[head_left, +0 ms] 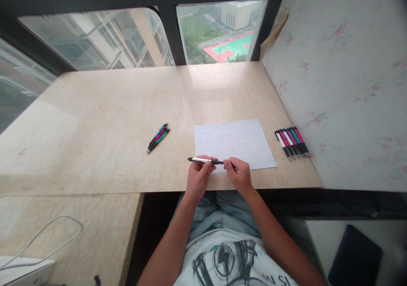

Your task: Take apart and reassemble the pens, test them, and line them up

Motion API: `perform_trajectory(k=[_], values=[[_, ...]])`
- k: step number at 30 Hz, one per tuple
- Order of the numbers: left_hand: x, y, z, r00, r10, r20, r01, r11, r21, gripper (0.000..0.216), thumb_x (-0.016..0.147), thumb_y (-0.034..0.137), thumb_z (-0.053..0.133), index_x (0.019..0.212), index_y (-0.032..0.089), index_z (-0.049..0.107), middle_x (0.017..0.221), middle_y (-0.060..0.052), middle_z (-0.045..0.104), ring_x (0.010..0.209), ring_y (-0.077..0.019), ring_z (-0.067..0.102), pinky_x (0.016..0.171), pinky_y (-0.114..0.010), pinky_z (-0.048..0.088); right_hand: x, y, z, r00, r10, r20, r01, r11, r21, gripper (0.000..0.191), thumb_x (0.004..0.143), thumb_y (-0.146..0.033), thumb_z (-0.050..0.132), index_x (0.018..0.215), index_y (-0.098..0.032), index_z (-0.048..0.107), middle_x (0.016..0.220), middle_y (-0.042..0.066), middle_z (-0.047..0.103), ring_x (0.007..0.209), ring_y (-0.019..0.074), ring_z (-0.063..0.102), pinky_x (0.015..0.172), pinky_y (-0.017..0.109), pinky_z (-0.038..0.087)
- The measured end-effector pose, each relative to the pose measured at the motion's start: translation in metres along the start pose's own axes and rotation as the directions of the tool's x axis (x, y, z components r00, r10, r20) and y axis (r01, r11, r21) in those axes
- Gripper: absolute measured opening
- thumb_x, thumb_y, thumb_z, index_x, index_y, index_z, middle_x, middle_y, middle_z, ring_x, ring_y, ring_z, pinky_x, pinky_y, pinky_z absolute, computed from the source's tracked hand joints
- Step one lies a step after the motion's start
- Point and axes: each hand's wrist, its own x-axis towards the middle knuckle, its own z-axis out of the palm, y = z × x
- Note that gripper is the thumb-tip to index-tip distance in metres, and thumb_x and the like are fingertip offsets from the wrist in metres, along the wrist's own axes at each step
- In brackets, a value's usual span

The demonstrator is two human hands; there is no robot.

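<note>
A white and black ballpoint pen (205, 161) is held level between both hands, just above the near edge of a sheet of paper (235, 148). My left hand (200, 178) is closed on the pen's white barrel. The fingers of my right hand (238, 173) pinch its black grip end, and the tip is hidden by them. Lines of handwriting cover the upper part of the sheet. Left of the paper lie 3 pens (158, 138), blue, pink and green, side by side. On the right several more pens (291, 142) form a neat row.
The pale table (111, 129) runs back to a dark-framed window (180, 35). A patterned wall (343, 86) borders it at right. A lower side surface (104, 222) at left bears a grey cable (63, 245). A dark flat object (356, 256) lies at lower right.
</note>
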Motion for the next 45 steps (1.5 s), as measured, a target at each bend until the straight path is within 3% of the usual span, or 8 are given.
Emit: perform_trajectory(k=[6,14,23,29,32,35,38,45], values=[[-0.0022,-0.0044,0.0008,0.991,0.128,-0.037,-0.125,0.989,0.081,0.024,0.076,0.031,0.082,0.089,0.017,0.067,0.088,-0.005,0.076,0.081,-0.0148,0.071,0.072,-0.024,0.054,0.0002,0.0011,-0.0025,0.998,-0.066,0.017,0.065,0.994,0.083,0.032,0.098,-0.033,0.054,0.07,-0.02,0.063,0.063,-0.001,0.058,0.06,0.0136,0.053,0.061,0.028,0.041],[-0.0014,-0.0042,0.0031,0.985,0.147,-0.091,-0.143,0.988,0.051,0.026,0.074,0.032,0.083,0.088,0.018,0.067,0.085,-0.004,0.076,0.078,-0.0144,0.072,0.071,-0.024,0.053,0.0017,0.0002,0.0013,0.999,-0.038,-0.005,0.038,0.981,0.188,0.008,0.09,-0.029,0.063,0.09,-0.022,0.067,0.084,0.003,0.068,0.07,0.0163,0.06,0.061,0.029,0.048],[-0.0032,-0.0048,-0.0003,0.989,0.14,-0.052,-0.131,0.98,0.151,0.022,0.077,0.032,0.081,0.089,0.018,0.068,0.09,-0.005,0.075,0.08,-0.0153,0.069,0.072,-0.026,0.053,-0.0002,-0.0001,-0.0017,1.0,0.006,0.005,-0.006,0.997,0.08,0.033,0.098,-0.029,0.051,0.068,-0.02,0.061,0.06,-0.002,0.055,0.058,0.0131,0.051,0.058,0.028,0.04],[-0.0028,-0.0022,0.0004,0.994,0.093,-0.064,-0.085,0.988,0.126,0.019,0.081,0.03,0.077,0.091,0.018,0.067,0.091,-0.005,0.075,0.08,-0.0154,0.07,0.073,-0.026,0.054,0.0009,-0.0015,-0.0016,1.0,0.009,0.005,-0.009,0.98,0.197,0.008,0.092,-0.025,0.06,0.097,-0.023,0.066,0.091,0.004,0.068,0.077,0.0167,0.062,0.064,0.029,0.049],[-0.0025,-0.0014,0.0004,0.996,0.053,-0.075,-0.046,0.995,0.093,0.019,0.081,0.03,0.078,0.092,0.019,0.067,0.093,-0.004,0.075,0.084,-0.0161,0.071,0.073,-0.025,0.054,0.0003,-0.001,-0.0008,0.998,0.065,0.007,-0.065,0.966,0.25,0.024,0.09,-0.026,0.062,0.114,-0.024,0.062,0.101,0.006,0.068,0.079,0.0172,0.063,0.063,0.029,0.05],[-0.0022,-0.002,-0.0007,0.996,0.026,-0.082,-0.019,0.997,0.078,0.021,0.079,0.029,0.08,0.092,0.019,0.067,0.093,-0.005,0.075,0.082,-0.0153,0.07,0.072,-0.025,0.054,0.0005,-0.0017,-0.0022,0.993,0.1,0.064,-0.11,0.979,0.171,0.013,0.096,-0.029,0.055,0.095,-0.022,0.065,0.08,0.002,0.066,0.068,0.0158,0.059,0.061,0.029,0.047],[-0.0019,-0.0026,-0.0017,0.996,0.024,-0.084,-0.017,0.996,0.087,0.02,0.077,0.027,0.081,0.091,0.018,0.068,0.093,-0.006,0.075,0.078,-0.0139,0.069,0.072,-0.024,0.054,0.0015,-0.0035,-0.0051,0.991,0.101,0.084,-0.107,0.991,0.075,0.03,0.099,-0.03,0.05,0.073,-0.021,0.062,0.066,0.0,0.061,0.063,0.0151,0.056,0.061,0.029,0.044],[-0.0014,0.0001,-0.0005,0.996,0.009,-0.09,-0.001,0.996,0.09,0.016,0.078,0.025,0.08,0.089,0.018,0.071,0.09,-0.005,0.074,0.077,-0.0128,0.067,0.072,-0.023,0.053,0.0022,-0.0025,-0.0075,0.999,0.042,0.028,-0.045,0.99,0.132,0.012,0.093,-0.021,0.06,0.096,-0.024,0.072,0.087,0.004,0.072,0.078,0.0183,0.066,0.07,0.032,0.053]])
